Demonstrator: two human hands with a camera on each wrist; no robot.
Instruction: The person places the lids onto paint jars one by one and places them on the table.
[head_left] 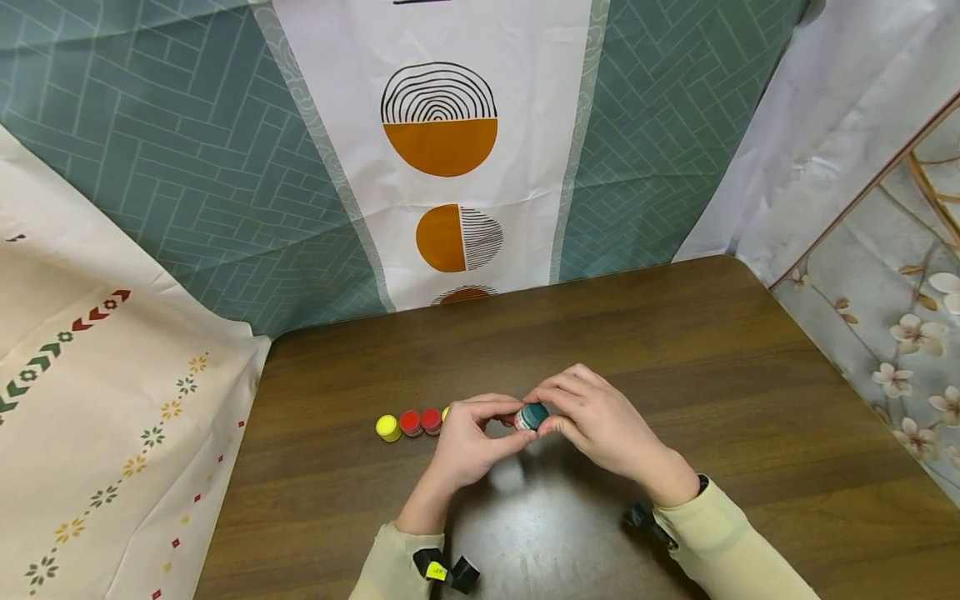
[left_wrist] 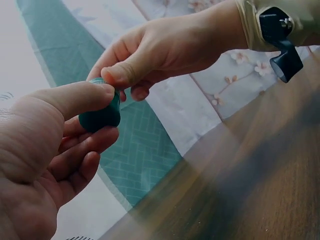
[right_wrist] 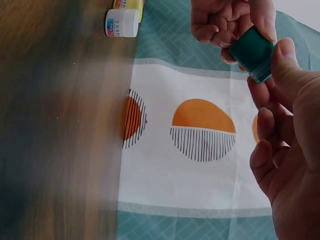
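Observation:
A small dark green paint jar (head_left: 532,416) is held between both hands above the table. My left hand (head_left: 471,443) pinches its body between thumb and fingers. From the other side, my right hand (head_left: 600,423) grips the lid end with thumb and fingertips. In the left wrist view the green jar (left_wrist: 101,119) is tilted, with the right thumb on its ribbed rim. The right wrist view shows the jar (right_wrist: 251,51) with fingers of both hands around it; its label is hidden there.
Left of the hands on the brown table (head_left: 330,500) stand a yellow jar (head_left: 387,428), two red jars (head_left: 411,423) and another yellow one, partly hidden by my left hand. A white-lidded jar (right_wrist: 121,23) shows in the right wrist view. Patterned cloths (head_left: 480,167) hang behind the table.

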